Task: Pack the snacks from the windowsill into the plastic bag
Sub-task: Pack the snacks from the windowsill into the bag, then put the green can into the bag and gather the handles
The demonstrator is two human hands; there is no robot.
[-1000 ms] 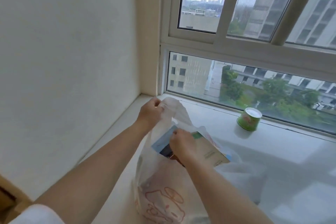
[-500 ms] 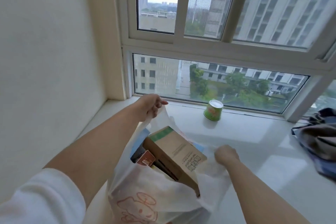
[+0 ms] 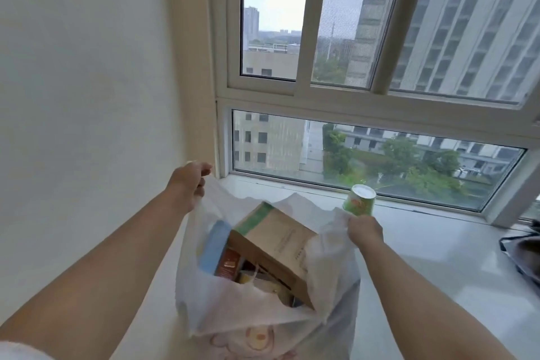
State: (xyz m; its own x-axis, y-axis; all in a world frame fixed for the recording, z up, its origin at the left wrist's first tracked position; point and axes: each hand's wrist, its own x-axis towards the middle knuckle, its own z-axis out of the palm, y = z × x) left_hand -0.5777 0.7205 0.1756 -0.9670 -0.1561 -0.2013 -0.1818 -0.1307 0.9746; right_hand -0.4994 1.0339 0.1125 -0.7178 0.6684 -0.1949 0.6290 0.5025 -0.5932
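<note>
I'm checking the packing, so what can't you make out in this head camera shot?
- Plastic bag bottom: cut off by the lower edge.
- Items under the brown box: hidden by the box and bag walls.
- Box print: too small to read.
- Dark cloth thing: cut off at the right edge.
- Green cup base: behind the right hand.

A person's left hand (image 3: 190, 184) and right hand (image 3: 365, 229) each grip a handle of a white plastic bag (image 3: 257, 318), holding its mouth open above a pale windowsill (image 3: 423, 245). A brown carton (image 3: 274, 242) leans inside among smaller packets. A green cup (image 3: 358, 200) stands beside the window glass, just beyond the right hand.
</note>
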